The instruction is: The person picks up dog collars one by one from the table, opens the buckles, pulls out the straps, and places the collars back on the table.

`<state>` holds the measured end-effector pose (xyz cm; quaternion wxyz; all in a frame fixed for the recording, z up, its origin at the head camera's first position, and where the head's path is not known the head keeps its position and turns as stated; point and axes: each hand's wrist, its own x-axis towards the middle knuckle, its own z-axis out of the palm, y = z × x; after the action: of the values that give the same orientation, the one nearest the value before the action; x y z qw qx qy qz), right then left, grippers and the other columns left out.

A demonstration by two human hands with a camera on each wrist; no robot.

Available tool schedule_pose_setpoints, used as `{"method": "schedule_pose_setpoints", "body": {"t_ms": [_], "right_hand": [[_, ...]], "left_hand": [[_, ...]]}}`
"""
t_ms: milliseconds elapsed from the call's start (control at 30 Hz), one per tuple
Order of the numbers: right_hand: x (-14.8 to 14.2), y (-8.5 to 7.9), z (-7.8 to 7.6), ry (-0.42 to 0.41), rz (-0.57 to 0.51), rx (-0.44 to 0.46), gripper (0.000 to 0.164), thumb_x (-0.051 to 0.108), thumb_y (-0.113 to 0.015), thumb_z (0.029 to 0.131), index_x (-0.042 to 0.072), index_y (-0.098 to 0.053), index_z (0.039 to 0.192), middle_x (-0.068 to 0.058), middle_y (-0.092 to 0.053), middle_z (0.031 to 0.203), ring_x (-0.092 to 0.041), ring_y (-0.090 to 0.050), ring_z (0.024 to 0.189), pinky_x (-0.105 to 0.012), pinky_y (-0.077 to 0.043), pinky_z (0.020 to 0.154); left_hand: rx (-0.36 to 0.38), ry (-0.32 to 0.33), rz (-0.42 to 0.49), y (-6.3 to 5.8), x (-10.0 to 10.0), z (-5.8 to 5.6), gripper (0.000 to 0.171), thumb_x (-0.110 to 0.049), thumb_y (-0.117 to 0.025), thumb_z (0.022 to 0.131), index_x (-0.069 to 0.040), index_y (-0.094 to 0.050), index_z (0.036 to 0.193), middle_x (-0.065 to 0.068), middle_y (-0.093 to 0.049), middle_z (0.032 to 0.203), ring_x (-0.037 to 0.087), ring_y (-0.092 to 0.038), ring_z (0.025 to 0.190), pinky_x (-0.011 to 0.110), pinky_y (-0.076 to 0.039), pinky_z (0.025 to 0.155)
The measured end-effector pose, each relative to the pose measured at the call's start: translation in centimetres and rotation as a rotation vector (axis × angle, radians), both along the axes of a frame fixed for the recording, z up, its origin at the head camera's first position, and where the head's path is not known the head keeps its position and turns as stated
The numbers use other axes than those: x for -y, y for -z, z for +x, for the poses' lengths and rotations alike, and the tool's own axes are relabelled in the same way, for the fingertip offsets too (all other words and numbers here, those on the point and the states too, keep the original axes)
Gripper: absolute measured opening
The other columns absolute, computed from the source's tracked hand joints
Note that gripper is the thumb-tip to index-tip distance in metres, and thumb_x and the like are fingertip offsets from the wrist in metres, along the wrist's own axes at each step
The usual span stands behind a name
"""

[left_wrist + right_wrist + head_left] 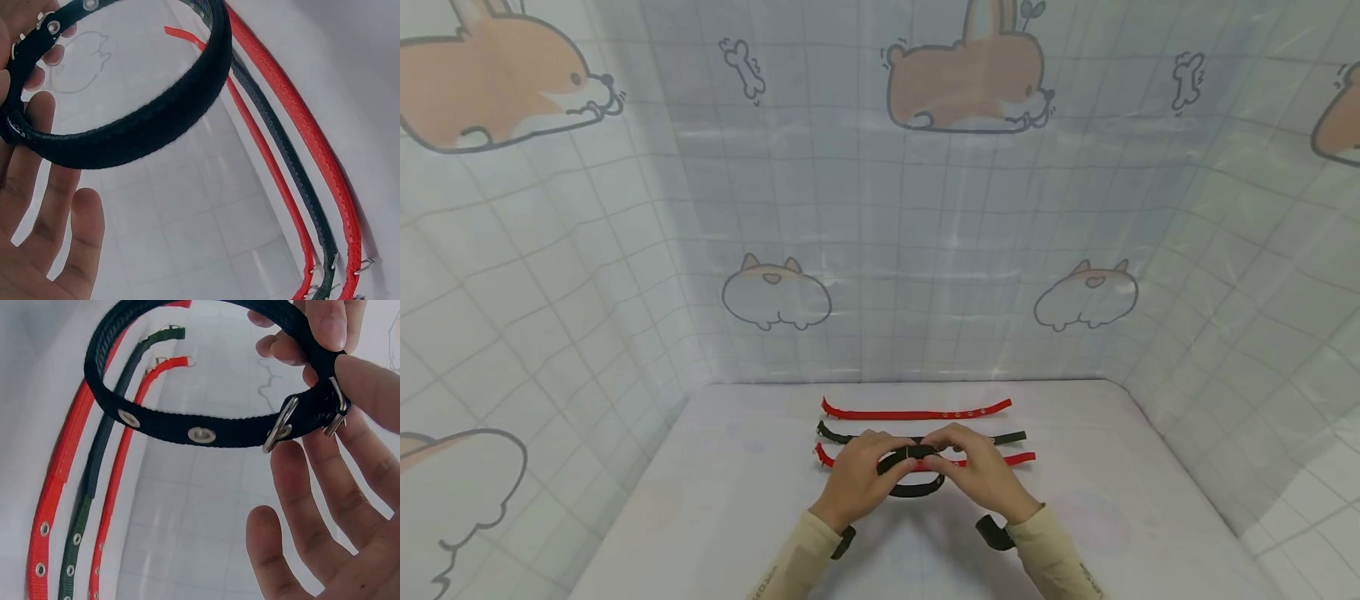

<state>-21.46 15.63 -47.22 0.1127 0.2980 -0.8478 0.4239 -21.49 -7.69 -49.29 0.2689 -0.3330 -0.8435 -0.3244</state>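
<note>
Both hands hold a black buckled pet collar [916, 490], bent round into a loop above the table. My left hand [856, 479] pinches it with thumb and fingers from the left. From the other side my right hand [987, 479] grips it near the metal buckle [283, 425], its thumb on the band and its lower fingers spread below. Metal-rimmed eyelets [202, 435] run along the band in the right wrist view. Strap and buckle overlap where the fingertips meet, and the fingers partly cover that spot.
Beyond the hands, three collars lie side by side on the white table [700, 500]: a red one [895, 415] farthest, a dark green one [1009, 437] between, another red one [1021, 457] nearest. A cartoon-patterned sheet [880, 217] walls the back and sides.
</note>
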Motion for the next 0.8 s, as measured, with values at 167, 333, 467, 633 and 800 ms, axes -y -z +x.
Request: {"method": "schedule_pose_setpoints", "body": {"t_ms": [167, 333, 467, 633, 800], "right_hand": [[0.43, -0.07, 0.14, 0.032, 0.078, -0.034, 0.024, 0.033, -0.079, 0.090, 0.026, -0.071, 0.111, 0.018, -0.067, 0.106, -0.008, -0.063, 0.099, -0.040, -0.055, 0.086], [0.84, -0.32, 0.35, 0.070, 0.198, -0.119, 0.026, 0.036, -0.082, 0.086, 0.022, -0.074, 0.107, 0.013, -0.066, 0.102, -0.009, -0.062, 0.096, -0.037, -0.056, 0.084], [0.58, -0.17, 0.30, 0.038, 0.123, -0.138, 0.024, 0.031, -0.083, 0.084, 0.022, -0.076, 0.106, 0.014, -0.066, 0.098, -0.009, -0.062, 0.091, -0.033, -0.054, 0.079], [0.23, 0.04, 0.14, -0.011, 0.028, -0.114, 0.022, 0.030, -0.079, 0.088, 0.026, -0.074, 0.109, 0.016, -0.066, 0.100, -0.007, -0.059, 0.086, -0.029, -0.051, 0.074], [0.16, 0.00, 0.29, 0.020, 0.095, -0.088, 0.020, 0.033, -0.080, 0.088, 0.026, -0.073, 0.106, 0.016, -0.064, 0.096, -0.010, -0.056, 0.079, -0.026, -0.048, 0.068]], "left_hand": [[-0.028, -0.003, -0.015, 0.01, 0.03, 0.17, 0.029, -0.038, -0.072, 0.095, -0.017, -0.076, 0.114, -0.009, -0.073, 0.103, 0.010, -0.063, 0.091, 0.031, -0.054, 0.078], [-0.054, -0.012, -0.064, 0.25, -0.01, 0.39, 0.029, -0.038, -0.072, 0.095, -0.016, -0.077, 0.113, -0.008, -0.074, 0.101, 0.010, -0.063, 0.092, 0.031, -0.054, 0.078], [-0.048, -0.012, -0.053, 0.40, 0.06, 0.42, 0.029, -0.038, -0.072, 0.095, -0.017, -0.077, 0.113, -0.009, -0.074, 0.103, 0.009, -0.063, 0.093, 0.031, -0.054, 0.079], [0.003, -0.028, 0.001, 0.17, 0.18, 0.45, 0.029, -0.039, -0.075, 0.092, -0.019, -0.078, 0.113, -0.012, -0.074, 0.102, 0.007, -0.061, 0.093, 0.032, -0.054, 0.078], [0.018, -0.021, -0.013, -0.07, -0.05, 0.55, 0.029, -0.038, -0.076, 0.091, -0.019, -0.079, 0.112, -0.011, -0.074, 0.098, 0.007, -0.060, 0.092, 0.031, -0.053, 0.077]]}}
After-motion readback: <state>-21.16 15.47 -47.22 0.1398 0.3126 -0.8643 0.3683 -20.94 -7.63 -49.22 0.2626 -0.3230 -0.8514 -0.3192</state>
